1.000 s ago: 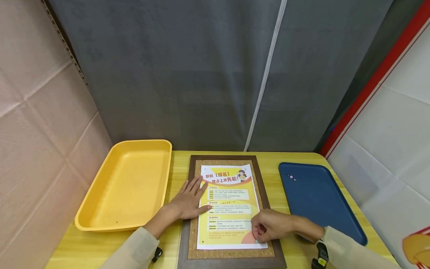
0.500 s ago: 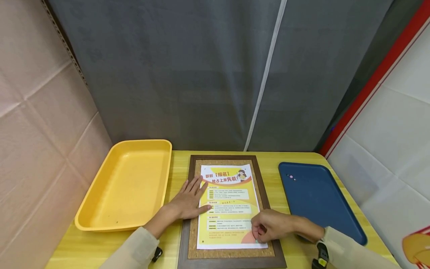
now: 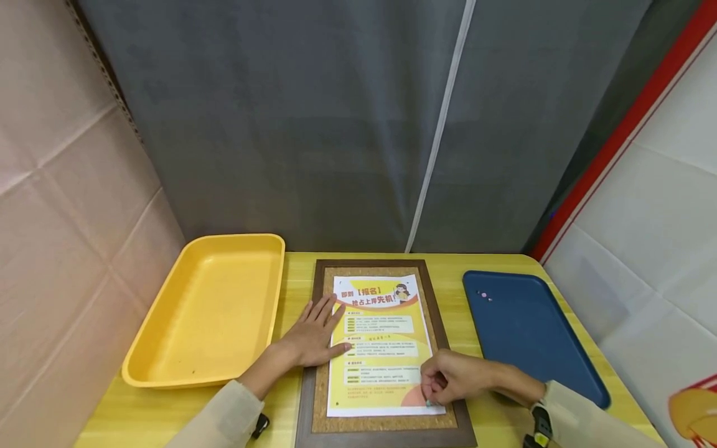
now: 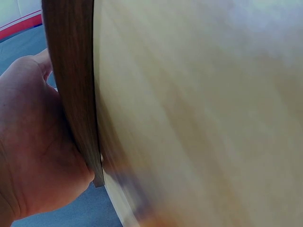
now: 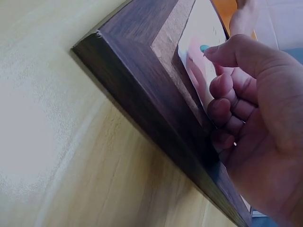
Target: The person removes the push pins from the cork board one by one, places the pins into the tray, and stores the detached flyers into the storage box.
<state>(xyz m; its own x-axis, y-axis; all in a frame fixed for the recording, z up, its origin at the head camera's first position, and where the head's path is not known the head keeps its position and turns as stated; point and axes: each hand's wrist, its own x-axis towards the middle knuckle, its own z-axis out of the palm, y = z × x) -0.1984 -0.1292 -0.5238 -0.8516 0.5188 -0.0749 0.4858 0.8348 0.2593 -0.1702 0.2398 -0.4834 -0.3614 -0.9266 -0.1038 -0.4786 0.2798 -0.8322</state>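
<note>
A printed yellow and white flyer (image 3: 381, 367) lies on a cork board (image 3: 358, 424) with a dark brown wooden frame (image 3: 440, 317). Fingers spread, my left hand (image 3: 313, 336) rests flat across the flyer's left edge and the frame. At the flyer's lower right corner my right hand (image 3: 456, 376) pinches a small green pushpin (image 5: 204, 48) between thumb and index finger, its other fingers curled. The pin's point is hidden. Small dark marks show near the flyer's other corners. In the left wrist view the left hand's heel (image 4: 38, 142) lies against the frame's side.
A yellow tray (image 3: 130, 361) stands on the table to the left of the board. To the right lies a blue tray (image 3: 532, 336) with several tiny pins (image 3: 484, 295) near its far left corner. A grey curtain (image 3: 280, 124) hangs behind the wood-patterned table (image 3: 448, 266).
The head view has shifted very slightly. Both hands keep their places, the left flat on the flyer and the right at the pushpin.
</note>
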